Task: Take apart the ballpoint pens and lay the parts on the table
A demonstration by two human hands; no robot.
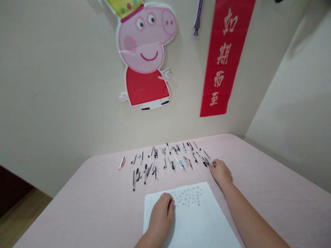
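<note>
Pink table (pixel 271 179): left hand (pixel 160 210) rests open on paper (pixel 201 220); right hand (pixel 221 173), curled, picks at the end pen (pixel 207 162), hold unclear; lifting needs a firm pinch.

1 head-worn view looks forward and down over the table (pixel 85 206); the wall (pixel 51 86) stands ahead. The left hand (pixel 161 210) lies nearest.

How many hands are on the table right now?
2. The left hand lies on the white sheet. The right hand is at the right end of the row of pens on the pink table. No other hand shows.
</note>
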